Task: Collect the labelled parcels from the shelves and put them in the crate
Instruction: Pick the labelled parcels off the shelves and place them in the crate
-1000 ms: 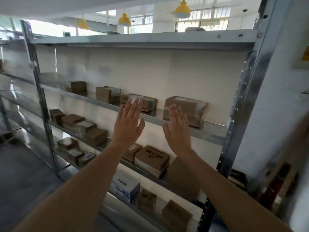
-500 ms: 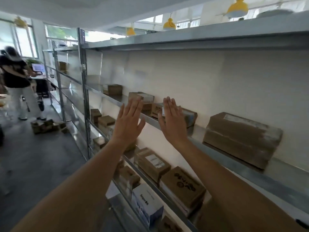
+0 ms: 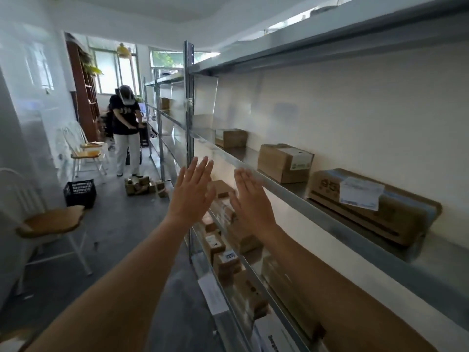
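My left hand (image 3: 192, 194) and my right hand (image 3: 251, 202) are raised side by side in front of the metal shelving (image 3: 291, 196), fingers straight, holding nothing. On the upper shelf lie a flat brown parcel with a white label (image 3: 373, 204), a box with a label (image 3: 284, 162) and a smaller box (image 3: 230, 137) farther back. Several small labelled parcels (image 3: 223, 250) sit on the lower shelves under my hands. A black crate (image 3: 80, 192) stands on the floor to the left.
A person (image 3: 125, 133) stands down the aisle beside a pile of small parcels (image 3: 143, 185) on the floor. A wooden-seat chair (image 3: 50, 222) is near left, two more chairs (image 3: 85, 151) stand farther back. A grey floor aisle (image 3: 121, 224) runs along the shelving.
The view has swung left, from facing the shelves to looking down the aisle. Both hands stay raised and empty. The crate, chairs and person have come into view.
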`<state>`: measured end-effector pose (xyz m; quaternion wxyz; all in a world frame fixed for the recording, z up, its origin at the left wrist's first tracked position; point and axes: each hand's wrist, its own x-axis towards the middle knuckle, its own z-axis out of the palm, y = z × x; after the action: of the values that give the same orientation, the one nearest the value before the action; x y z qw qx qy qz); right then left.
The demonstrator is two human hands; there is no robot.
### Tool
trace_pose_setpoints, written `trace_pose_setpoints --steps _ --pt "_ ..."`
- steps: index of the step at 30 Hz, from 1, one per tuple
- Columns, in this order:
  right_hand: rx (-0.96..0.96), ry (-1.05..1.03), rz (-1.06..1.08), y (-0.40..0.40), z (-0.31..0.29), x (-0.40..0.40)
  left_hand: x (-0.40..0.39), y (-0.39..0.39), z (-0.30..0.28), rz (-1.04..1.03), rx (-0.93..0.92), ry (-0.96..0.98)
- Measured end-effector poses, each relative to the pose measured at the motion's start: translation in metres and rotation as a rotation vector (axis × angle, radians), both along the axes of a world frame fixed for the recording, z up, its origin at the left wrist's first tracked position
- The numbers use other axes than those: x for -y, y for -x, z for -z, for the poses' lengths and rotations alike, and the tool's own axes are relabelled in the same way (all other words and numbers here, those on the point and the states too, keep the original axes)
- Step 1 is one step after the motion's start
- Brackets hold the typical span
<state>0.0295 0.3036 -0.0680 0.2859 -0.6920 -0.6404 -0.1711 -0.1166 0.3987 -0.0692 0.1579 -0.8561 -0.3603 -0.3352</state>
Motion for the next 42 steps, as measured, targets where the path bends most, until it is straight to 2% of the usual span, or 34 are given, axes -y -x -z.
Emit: trace_pose_setpoints --steps 7,8,12,22,26,31,38,42 --pt "0.179 0.165 -0.004 -0.029 0.032 -0.118 -0.133 -0.004 0.015 -0.066 -0.062 0.074" --pt "0.159 0.217 -0.010 -0.032 0.044 -0.134 -0.149 -0.009 0.020 -0.072 -0.067 0.093" --pt "0.024 0.196 -0.002 -0.049 0.081 -0.199 -0.197 -0.032 0.049 -0.074 -0.129 0.154" --pt "-0.023 0.239 0.030 -0.088 0.105 -0.378 -0.346 -0.068 0.070 -0.141 -0.148 0.246" --pt "-0.066 0.347 0.008 -0.090 0.128 -0.430 -0.399 -0.078 0.080 -0.166 -0.138 0.305" --pt "-0.059 0.344 0.001 -0.092 0.145 -0.496 -0.466 -0.086 0.107 -0.155 -0.196 0.339" --pt "-0.393 0.334 0.061 -0.084 0.157 -0.612 -0.584 -0.083 0.122 -0.085 -0.209 0.384" --pt "-0.464 0.367 0.133 -0.085 0.173 -0.659 -0.640 -0.080 0.131 -0.016 -0.199 0.468"
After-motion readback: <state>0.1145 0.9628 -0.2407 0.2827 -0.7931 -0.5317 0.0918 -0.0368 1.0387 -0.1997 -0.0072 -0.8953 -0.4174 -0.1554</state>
